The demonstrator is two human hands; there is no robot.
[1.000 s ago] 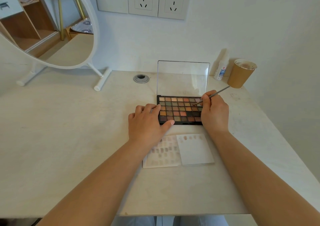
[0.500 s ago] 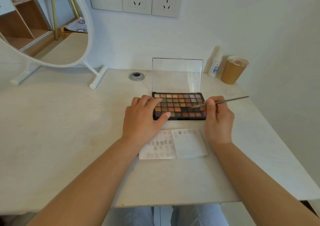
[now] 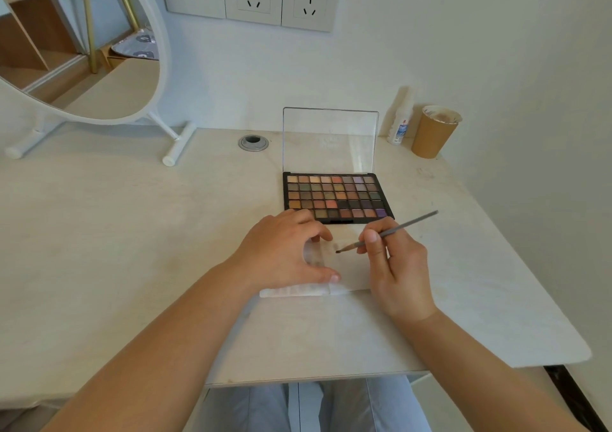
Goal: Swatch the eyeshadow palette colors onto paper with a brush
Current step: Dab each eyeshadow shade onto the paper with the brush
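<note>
A black eyeshadow palette [image 3: 336, 197] with several rows of coloured pans lies open on the desk, its clear lid standing upright behind it. Just in front of it lies the white paper [image 3: 351, 269] with faint swatches. My left hand [image 3: 286, 252] rests on the paper's left part, fingers loosely bent, thumb pressing the near edge. My right hand [image 3: 394, 266] pinches a thin grey brush [image 3: 387, 233]; its dark tip touches the paper near the top edge.
A brown paper cup [image 3: 433, 131] and a small white bottle [image 3: 399, 125] stand at the back right by the wall. A round white mirror [image 3: 99, 67] on a stand fills the back left. A metal cable grommet [image 3: 253, 142] sits behind the palette's left side.
My right hand drew the brush back from the palette's right pans down to the paper. My left hand slid off the palette's left edge onto the paper.
</note>
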